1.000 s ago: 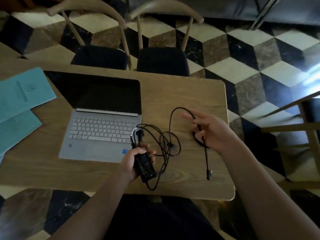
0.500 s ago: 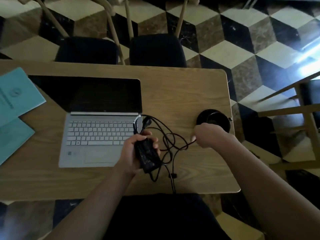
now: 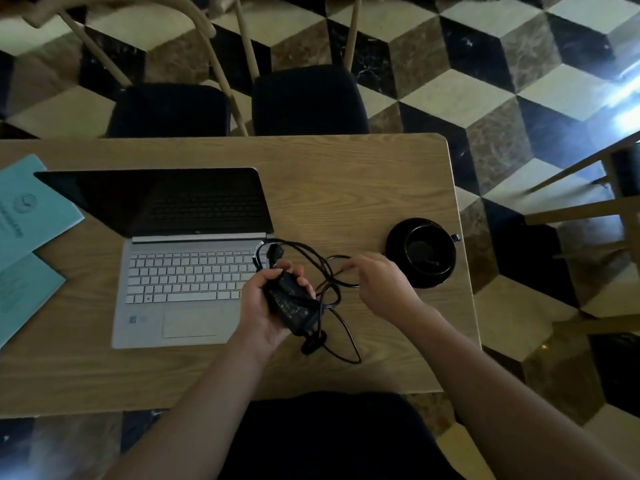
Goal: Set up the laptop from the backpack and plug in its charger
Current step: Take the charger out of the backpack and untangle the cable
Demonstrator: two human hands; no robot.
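Wood table (image 3: 346,174): open laptop (image 3: 194,271), teal folders (image 3: 31,216) left, black cup (image 3: 430,252) right beyond the cable (image 3: 332,271). Our left hand (image 3: 263,306) wraps the charger (image 3: 292,303) beside the laptop; our right hand (image 3: 381,285) pinches a cable loop.

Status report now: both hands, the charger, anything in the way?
Left hand grips charger brick. Right hand pinches tangled cable. Laptop open, screen dark. Black cup close by right hand.
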